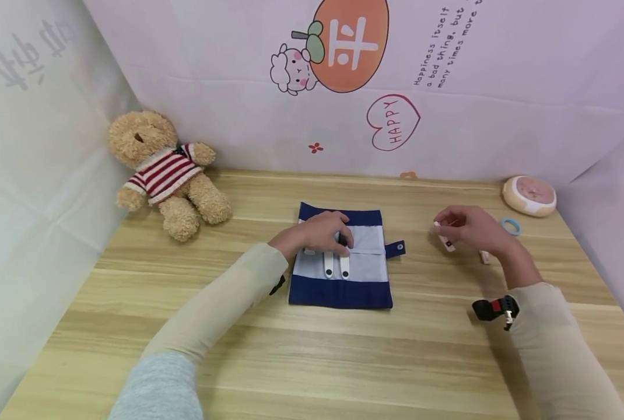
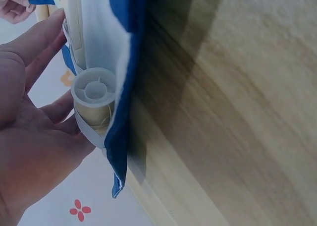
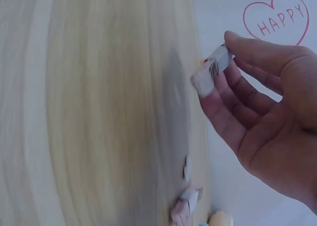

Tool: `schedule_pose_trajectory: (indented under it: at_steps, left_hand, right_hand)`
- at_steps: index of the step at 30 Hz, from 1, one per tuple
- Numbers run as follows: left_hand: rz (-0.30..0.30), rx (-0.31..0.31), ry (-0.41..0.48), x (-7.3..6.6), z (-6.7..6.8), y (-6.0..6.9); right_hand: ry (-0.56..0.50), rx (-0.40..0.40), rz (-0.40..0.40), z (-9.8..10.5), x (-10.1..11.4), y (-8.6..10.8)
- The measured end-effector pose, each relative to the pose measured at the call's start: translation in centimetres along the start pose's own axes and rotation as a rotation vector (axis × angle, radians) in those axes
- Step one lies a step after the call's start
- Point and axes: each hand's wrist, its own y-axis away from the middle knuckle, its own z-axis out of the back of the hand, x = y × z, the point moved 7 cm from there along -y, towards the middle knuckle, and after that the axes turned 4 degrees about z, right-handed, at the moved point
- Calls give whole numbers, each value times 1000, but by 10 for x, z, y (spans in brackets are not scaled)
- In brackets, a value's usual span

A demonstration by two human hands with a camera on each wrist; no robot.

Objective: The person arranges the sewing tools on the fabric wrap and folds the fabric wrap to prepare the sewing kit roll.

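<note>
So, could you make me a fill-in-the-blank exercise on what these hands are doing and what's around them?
1. The right hand pinches a small white-and-pink item between its fingers and ____.
2. The left hand is at the navy-and-white fabric pouch, where two slim white items each bear a round ____ dot.
3. The fuzzy tan teddy bear wears a shirt with red and white ____.
4. Inside the red heart outline, the printed word is ____.

Missing words: thumb; black; stripes; HAPPY.

Arms (image 1: 228, 300) outstretched; left grip (image 1: 322, 233) palm down, right grip (image 1: 474, 229) pinching.
</note>
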Motion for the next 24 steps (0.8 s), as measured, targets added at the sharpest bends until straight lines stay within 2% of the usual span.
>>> schedule_pose_trajectory:
  at_steps: [7, 24]
  left_hand:
    - [4, 4, -1, -1, 0, 0]
    - [11, 6, 1, 0, -1, 1]
  right_hand:
    - [-128, -44, -51, -4, 8, -9]
    - [-352, -77, 50, -29, 46, -40]
